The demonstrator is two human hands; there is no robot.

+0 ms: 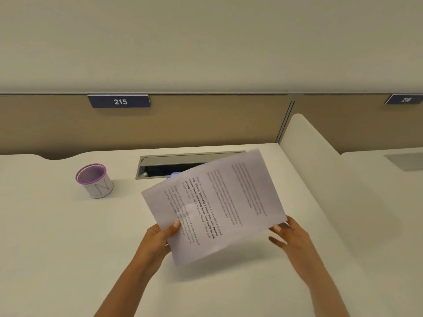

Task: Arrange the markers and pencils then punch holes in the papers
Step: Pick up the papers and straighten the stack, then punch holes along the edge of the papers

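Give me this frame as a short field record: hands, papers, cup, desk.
left hand: grips the near left edge of the papers, thumb on top
right hand: at the papers' near right corner, fingers spread; grip unclear
papers: printed, held tilted above the desk, motion-blurred
cup: purple-rimmed, upright, far left on the desk, no markers or pencils visible in it
cable slot: open at the desk's back, partly hidden by the papers
purple object: at the papers' far edge, mostly hidden
divider label: 215

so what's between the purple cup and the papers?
Head view: only bare desk lies between the cup and the papers held by both hands.
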